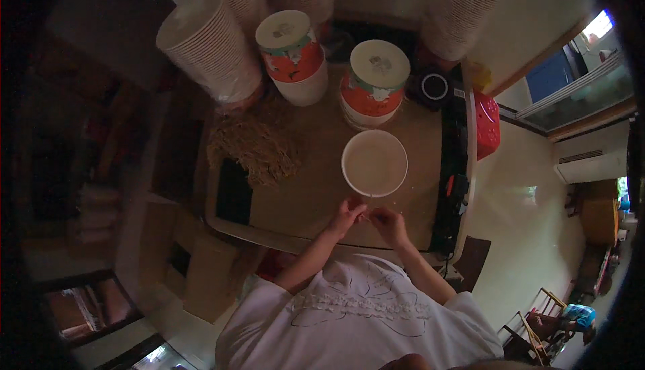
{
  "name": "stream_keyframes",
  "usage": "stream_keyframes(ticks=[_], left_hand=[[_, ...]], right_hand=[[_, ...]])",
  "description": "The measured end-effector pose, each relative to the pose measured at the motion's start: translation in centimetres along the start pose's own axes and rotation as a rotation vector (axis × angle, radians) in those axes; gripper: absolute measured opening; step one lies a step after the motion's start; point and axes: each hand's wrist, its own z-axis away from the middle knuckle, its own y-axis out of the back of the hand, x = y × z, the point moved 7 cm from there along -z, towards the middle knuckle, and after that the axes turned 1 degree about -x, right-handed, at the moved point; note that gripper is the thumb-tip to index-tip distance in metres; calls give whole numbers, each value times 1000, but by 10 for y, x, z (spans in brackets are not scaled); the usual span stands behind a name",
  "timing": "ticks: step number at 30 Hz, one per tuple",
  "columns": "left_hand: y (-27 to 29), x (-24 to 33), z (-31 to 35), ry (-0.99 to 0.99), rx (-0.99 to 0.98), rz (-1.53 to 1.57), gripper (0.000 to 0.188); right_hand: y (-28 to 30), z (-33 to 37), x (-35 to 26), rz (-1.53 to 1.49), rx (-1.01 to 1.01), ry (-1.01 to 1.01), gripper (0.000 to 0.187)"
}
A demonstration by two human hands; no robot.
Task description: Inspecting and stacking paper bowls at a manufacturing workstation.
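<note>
Close together at the table's near side, my left hand [347, 217] and my right hand [389, 226] meet at the fingertips. Both are closed in a pinch; whatever lies between them is too small and dim to name. Just beyond my fingers stands a white paper bucket [375, 162], its round mouth facing up. Behind it is a stack of paper buckets [371, 99], orange and green above white, with a pale round top. A similar orange and white stack [293, 61] stands farther left. To the left of the white bucket lies a heap of tan, stringy strands [259, 143].
Tall wrapped stacks of white paper buckets [209, 51] line the back left, and another stack [459, 14] rises at the back right. A dark round device [433, 89] sits by the right edge. A red-handled tool [458, 187] lies below it. Outside the table is a red container [487, 125].
</note>
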Motion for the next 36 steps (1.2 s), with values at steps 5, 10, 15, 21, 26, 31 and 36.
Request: stream_keyframes(ticks=[5,10,15,21,26,31,36], left_hand=[[1,24,6,-334,121,-221,12],[2,28,10,-452,113,-355,13],[1,20,10,-262,53,-406,13],[-6,26,16,-198,52,-276,11],[-22,59,30,-654,84,-604,18],[-22,53,28,-575,70,-727,25],[-26,61,33,-710,98,-810,21]], right_hand=[[4,-4,-12,226,-15,59,9],[5,-5,-14,210,-26,23,9],[5,-4,-11,160,-9,2,8],[4,-1,-19,180,-24,-3,8],[7,1,-28,135,-25,-9,8],[6,-1,-22,137,-31,4,8],[4,0,-27,143,-39,36,7]])
